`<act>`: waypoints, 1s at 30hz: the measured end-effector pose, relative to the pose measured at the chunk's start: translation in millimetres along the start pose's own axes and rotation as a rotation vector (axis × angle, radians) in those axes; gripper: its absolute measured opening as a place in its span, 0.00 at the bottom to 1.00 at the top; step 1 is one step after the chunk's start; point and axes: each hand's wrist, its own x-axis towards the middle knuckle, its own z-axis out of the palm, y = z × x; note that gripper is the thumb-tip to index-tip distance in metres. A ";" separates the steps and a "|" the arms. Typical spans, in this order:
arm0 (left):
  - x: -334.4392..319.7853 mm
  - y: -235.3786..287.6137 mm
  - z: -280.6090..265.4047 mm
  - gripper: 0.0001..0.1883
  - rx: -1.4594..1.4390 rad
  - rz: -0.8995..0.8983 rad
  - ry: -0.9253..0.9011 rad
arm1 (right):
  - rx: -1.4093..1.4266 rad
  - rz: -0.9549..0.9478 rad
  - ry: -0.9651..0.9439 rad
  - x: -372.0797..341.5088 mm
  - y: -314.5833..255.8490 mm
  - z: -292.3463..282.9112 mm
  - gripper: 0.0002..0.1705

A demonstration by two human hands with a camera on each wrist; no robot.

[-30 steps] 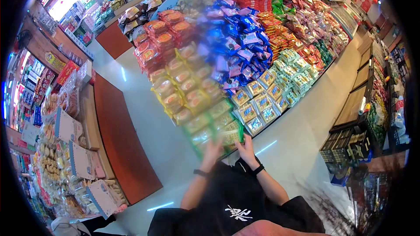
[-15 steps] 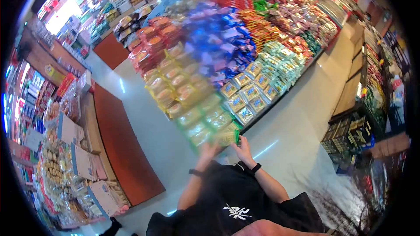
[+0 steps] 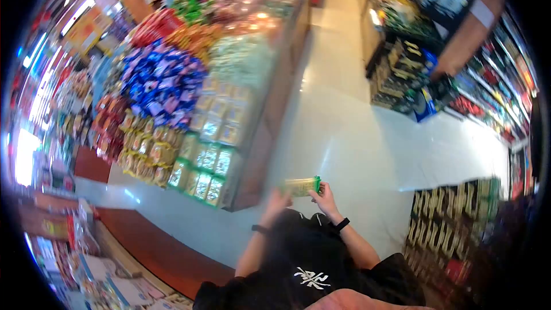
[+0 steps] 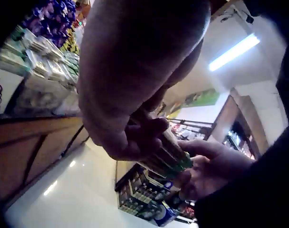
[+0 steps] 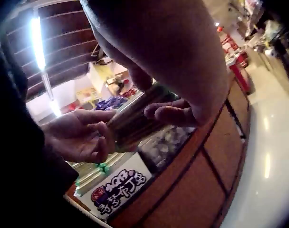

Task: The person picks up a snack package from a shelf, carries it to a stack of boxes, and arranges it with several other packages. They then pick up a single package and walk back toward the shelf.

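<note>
A small oblong snack packet (image 3: 301, 186), pale with green ends, is held in front of the body at waist height. My left hand (image 3: 276, 202), blurred in the head view, grips its left end; in the left wrist view the curled left fingers (image 4: 139, 140) lie along the packet (image 4: 166, 154). At the other end my right hand (image 3: 325, 200) pinches the green edge between thumb and fingers. From the right wrist, the packet (image 5: 135, 116) spans between both hands, and its far side is hidden.
To the left stands a display counter (image 3: 252, 175) heaped with bagged snacks, including blue packets (image 3: 163, 83) and green-edged packs (image 3: 202, 166). Stacked dark boxes (image 3: 445, 218) are at right, with more boxes (image 3: 396, 74) farther off. Pale floor (image 3: 344, 138) runs between them.
The head view has turned right, so the display counter shifts left and the packet now shows against the floor. Both hands keep hold of the packet.
</note>
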 end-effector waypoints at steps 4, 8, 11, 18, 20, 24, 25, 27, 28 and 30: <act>-18.6 9.8 75.6 0.25 0.000 0.059 -0.208 | 0.111 -0.033 0.213 -65.7 -0.7 -62.8 0.34; -21.2 8.4 145.3 0.24 0.059 -0.007 -0.416 | 0.151 -0.026 0.318 -133.7 12.9 -126.0 0.40; -30.9 28.4 195.1 0.24 0.173 -0.088 -0.571 | 0.169 -0.014 0.447 -170.3 65.8 -155.1 0.42; -65.8 64.9 305.1 0.26 0.246 -0.131 -0.853 | 0.200 0.167 0.753 -247.8 65.4 -178.6 0.39; -46.6 44.0 332.9 0.26 0.344 -0.096 -0.923 | 0.273 0.168 0.816 -265.2 55.9 -188.9 0.38; -45.9 29.5 393.2 0.27 0.442 -0.166 -0.916 | 0.309 0.111 0.953 -284.0 64.7 -215.6 0.36; -45.7 23.9 408.1 0.27 0.447 -0.151 -0.905 | 0.327 0.080 0.992 -285.4 65.7 -223.9 0.36; -42.2 9.4 437.0 0.28 0.456 -0.123 -0.886 | 0.383 0.046 1.045 -295.3 55.8 -242.9 0.36; -36.5 1.7 451.7 0.28 0.415 -0.078 -0.959 | 0.412 0.033 1.071 -302.6 44.3 -252.4 0.36; -33.0 -4.2 482.3 0.29 0.330 0.001 -1.104 | 0.394 0.068 1.071 -316.5 21.0 -277.4 0.35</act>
